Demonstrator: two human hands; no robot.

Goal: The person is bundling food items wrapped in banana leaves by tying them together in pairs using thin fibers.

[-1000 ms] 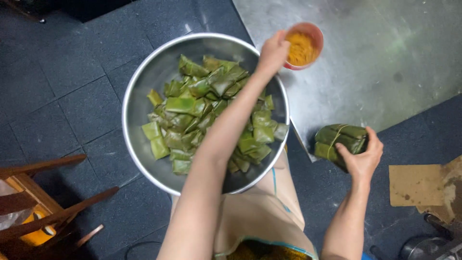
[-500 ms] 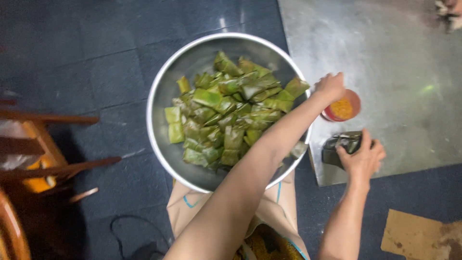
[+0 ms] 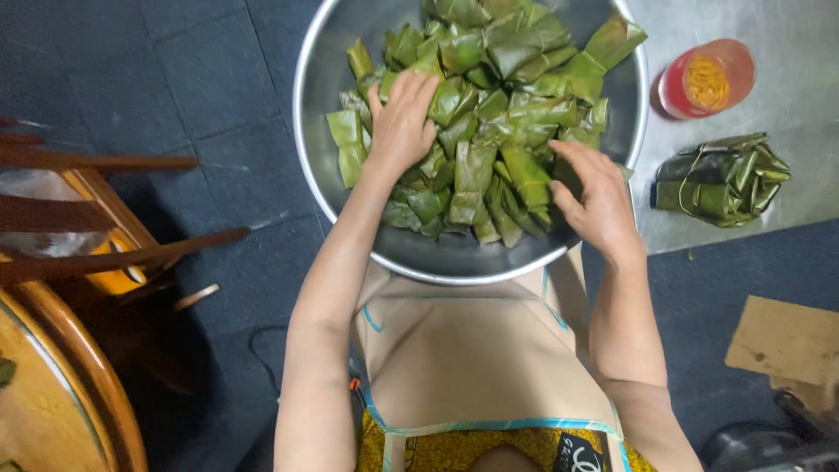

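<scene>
- Left hand (image 3: 402,118): palm down, fingers spread and pressed flat onto the parcels, grasping nothing; fingertips point to the far side of the bowl.
- Right hand (image 3: 599,205): palm down, fingers loosely spread and slightly curled, resting on the parcels at the bowl's right near edge; nothing is closed in it.
- Parcels (image 3: 502,105): many small packets folded from green leaf, heaped in the bowl. The heap fills the middle and far part; the near wall of the bowl shows bare metal.
- Bowl (image 3: 454,262): large, round, silver metal, wide rim. It sits on the dark floor just ahead of the person's lap, its right rim over the edge of the metal sheet.
- Bundle (image 3: 721,179): several leaf parcels tied together with string, lying on the metal sheet to the right of the bowl, apart from both hands.
- Cup (image 3: 706,79): small, red, round, holding something yellow-orange; stands on the sheet just beyond the bowl's right rim, farther off than the bundle.
- Sheet (image 3: 786,114): flat grey metal plate on the floor, at right.
- Floor (image 3: 201,96): dark tiles.
- Apron (image 3: 476,358): beige with light blue edging, over the lap, between the two forearms.
- Cardboard (image 3: 782,341): brown piece lying flat on the floor at lower right.
- Chair (image 3: 96,227): wooden, at left; slats reach toward the bowl without touching it.
- Table (image 3: 52,393): round wooden edge in the lower left corner.
</scene>
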